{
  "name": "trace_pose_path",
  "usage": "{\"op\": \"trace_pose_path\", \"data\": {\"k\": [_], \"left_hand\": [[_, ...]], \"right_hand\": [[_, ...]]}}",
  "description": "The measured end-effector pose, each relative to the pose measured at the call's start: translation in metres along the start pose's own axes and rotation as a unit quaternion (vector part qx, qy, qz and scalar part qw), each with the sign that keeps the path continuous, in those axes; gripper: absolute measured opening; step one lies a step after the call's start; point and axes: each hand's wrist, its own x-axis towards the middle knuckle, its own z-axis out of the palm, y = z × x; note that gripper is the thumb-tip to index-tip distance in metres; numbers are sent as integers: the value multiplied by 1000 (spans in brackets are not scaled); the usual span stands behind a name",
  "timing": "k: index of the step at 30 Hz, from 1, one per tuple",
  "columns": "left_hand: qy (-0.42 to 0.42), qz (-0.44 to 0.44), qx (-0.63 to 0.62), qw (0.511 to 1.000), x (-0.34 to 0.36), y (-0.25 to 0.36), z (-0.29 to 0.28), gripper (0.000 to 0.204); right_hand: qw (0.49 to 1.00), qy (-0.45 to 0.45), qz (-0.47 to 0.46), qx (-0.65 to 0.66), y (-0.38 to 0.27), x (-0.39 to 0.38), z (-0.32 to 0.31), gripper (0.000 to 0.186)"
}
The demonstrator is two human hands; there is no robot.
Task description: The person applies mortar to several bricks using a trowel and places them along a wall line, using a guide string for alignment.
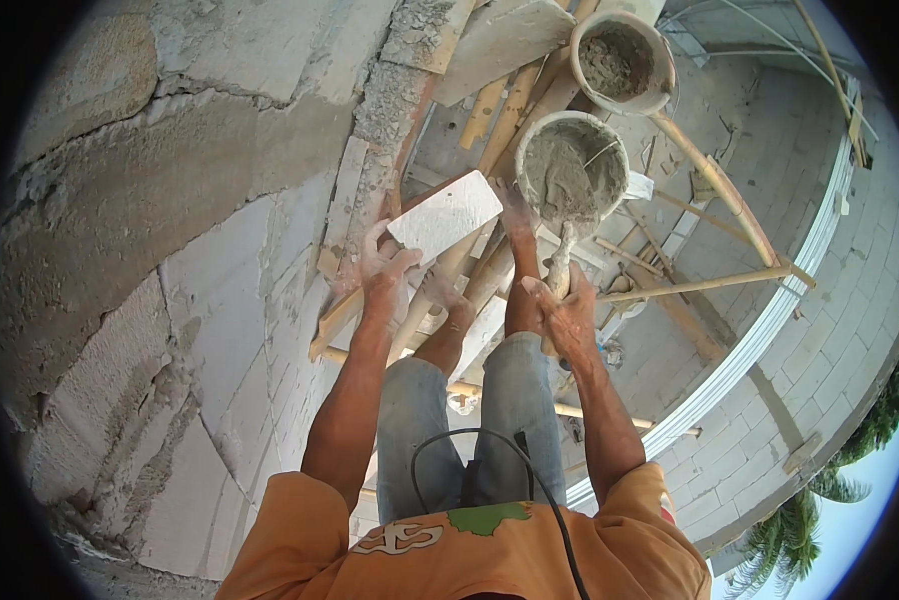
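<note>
- L hand (385, 268) has the white block (448, 215), thumb & fingers pinching its lower-left end; far end sticks out up & to the R.
- Block's up in front of the person, btwn the rough wall (240, 250) on the L and the near bucket (570, 116), tilted, clear of the bucket.
- R hand (572, 318) is wrapped round the trowel (558, 272), fingers closed on the handle; handle's caked w/ grey, tip end down in the near bucket.
- Near bucket holds wet grey mortar (558, 172), smeared up the inside; exact blade outline's hard to tell, it's buried in the mix.
- Far bucket (622, 16) stands just beyond, more grey stuff inside.
- Bare feet below, R foot (518, 215) right beside the near bucket, L foot (444, 292) lower, nr the wooden planks.
- Bamboo pole (738, 208) slants off R, over the block-built surface (820, 330).
</note>
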Motion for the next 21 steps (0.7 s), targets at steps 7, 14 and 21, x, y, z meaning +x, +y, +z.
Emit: {"op": "trace_pose_path", "data": {"k": [7,14,21], "left_hand": [[-95,-65,-71,991,-45,-3,-7,77],[-147,-130,35,980,-2,-47,-30,99],[-222,12,238,945,38,-13,12,97]], "right_hand": [[975,32,-17,218,11,39,36,45],[962,11,-61,266,26,66,49,43],[985,-78,-106,109,46,95,26,44]]}}
